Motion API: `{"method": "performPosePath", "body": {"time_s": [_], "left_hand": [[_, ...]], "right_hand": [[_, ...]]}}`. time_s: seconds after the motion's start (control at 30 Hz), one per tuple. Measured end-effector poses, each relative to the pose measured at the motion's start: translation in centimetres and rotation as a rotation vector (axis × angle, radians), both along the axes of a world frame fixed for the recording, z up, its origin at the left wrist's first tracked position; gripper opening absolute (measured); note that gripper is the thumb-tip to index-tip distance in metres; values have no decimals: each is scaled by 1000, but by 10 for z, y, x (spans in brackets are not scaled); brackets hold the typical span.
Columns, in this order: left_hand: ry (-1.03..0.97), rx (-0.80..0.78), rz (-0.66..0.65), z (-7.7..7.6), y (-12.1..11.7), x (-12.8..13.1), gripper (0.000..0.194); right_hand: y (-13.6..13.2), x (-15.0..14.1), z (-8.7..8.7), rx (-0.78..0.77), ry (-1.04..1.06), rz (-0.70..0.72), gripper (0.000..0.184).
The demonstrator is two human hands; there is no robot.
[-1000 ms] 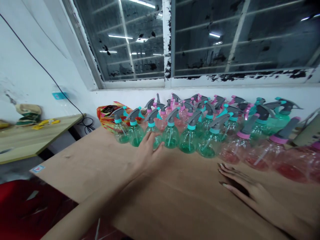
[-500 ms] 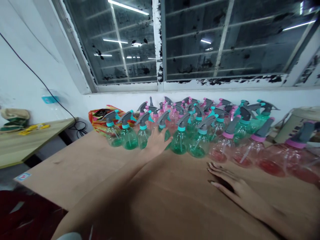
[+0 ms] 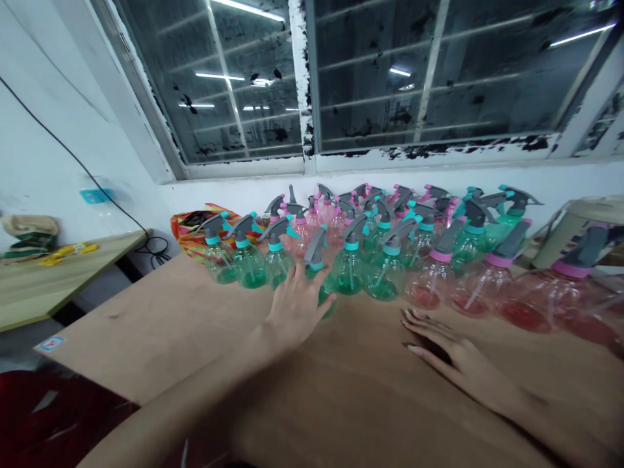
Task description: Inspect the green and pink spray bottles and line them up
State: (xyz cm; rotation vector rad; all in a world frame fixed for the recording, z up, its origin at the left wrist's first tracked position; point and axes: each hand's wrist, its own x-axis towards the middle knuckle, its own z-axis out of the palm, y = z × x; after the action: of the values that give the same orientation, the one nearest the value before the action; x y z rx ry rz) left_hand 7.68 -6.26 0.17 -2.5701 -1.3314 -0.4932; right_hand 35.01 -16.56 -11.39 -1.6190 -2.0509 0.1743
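Note:
Several green and pink spray bottles with grey triggers stand in rows on a brown board (image 3: 341,390) under the window. My left hand (image 3: 296,308) is wrapped round one green spray bottle (image 3: 318,272) from the front row, which leans toward me out of the line. My right hand (image 3: 451,351) lies flat on the board with fingers stretched out, a little in front of a pink spray bottle (image 3: 429,276) and touching no bottle.
A red and yellow bag (image 3: 195,227) sits at the left end of the rows. A wooden side table (image 3: 43,279) stands at the left with yellow items on it. A beige container (image 3: 575,227) is at the far right. A black cable (image 3: 151,250) hangs down the wall.
My left hand has closed round the green bottle and pulled it toward me, tilting it out of the row. My right hand has stayed flat on the board.

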Motion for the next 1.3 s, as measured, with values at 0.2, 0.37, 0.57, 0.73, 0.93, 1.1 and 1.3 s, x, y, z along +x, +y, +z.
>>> {"method": "performPosePath", "body": {"time_s": [0.2,0.37,0.57,0.73,0.93,1.1,1.3], "left_hand": [[15,-126,-280,2,-53,-29,60],[-55,-273,-354,26,-62,-67,53],[-534,-311,-131,16,1,-97,22],[-581,-54,101,-2,71,-82,36],[-438,47,231,-4,96,-63,42],[-405,82,263,-7,100,-58,43],[-489,121,229,-9,85,-60,51]], "right_hand": [[0,1,0,4,-8,13,49],[-1,0,1,2,-3,-3,48],[-1,-1,1,20,2,-5,48],[-2,-1,0,1,2,-6,49],[-1,0,-1,22,4,-6,49],[0,1,-4,42,-13,-3,50],[-1,4,-4,11,-48,9,50]]}}
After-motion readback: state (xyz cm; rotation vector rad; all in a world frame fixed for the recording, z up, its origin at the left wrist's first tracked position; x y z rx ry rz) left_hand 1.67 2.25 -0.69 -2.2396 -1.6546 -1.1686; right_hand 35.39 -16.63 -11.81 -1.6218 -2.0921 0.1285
